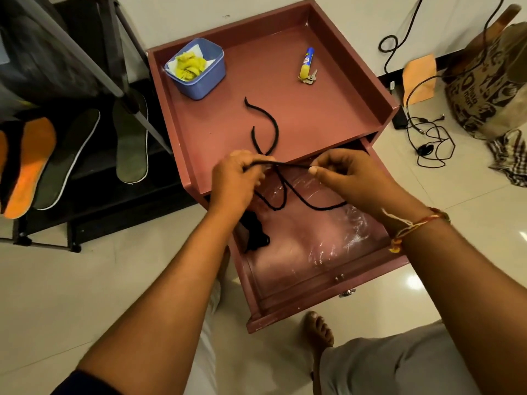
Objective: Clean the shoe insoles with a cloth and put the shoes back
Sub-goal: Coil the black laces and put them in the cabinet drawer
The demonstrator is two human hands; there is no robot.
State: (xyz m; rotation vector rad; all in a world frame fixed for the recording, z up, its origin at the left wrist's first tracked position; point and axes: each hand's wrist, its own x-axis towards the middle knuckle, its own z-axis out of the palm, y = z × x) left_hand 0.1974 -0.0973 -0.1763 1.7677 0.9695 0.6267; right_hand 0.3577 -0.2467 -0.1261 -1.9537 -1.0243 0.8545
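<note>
On the far left, 3 insoles lean upright against the dark shoe rack (114, 201): an orange insole (34, 166) and 2 grey insoles (68, 161) (132, 138). They stand on end, probably to air and stay within reach for wiping. No shoe is plainly visible.

On the pink cabinet top (313, 109), a blue tub (205, 84) holds the crumpled yellow cloth (189, 65), so the wiping tool is parked and neither hand touches it.

At the cabinet's front edge, the left hand (235, 181) has its fingers curled around a black cord (266, 129), likely a shoelace. One end trails back over the cabinet top and loops hang into the open drawer (328, 292). The right hand (342, 178) pinches the same cord between thumb and forefinger. The short stretch pulled taut between the hands suggests untangling or straightening.

A clear plastic sheet (328, 229) lines the drawer, and a dark bundle (253, 232) lies at its left side; what it is cannot be told.

Further right on the top, a small tube with keys (305, 64) lies well apart. Black cables (427, 138) sprawl on the floor beyond.
</note>
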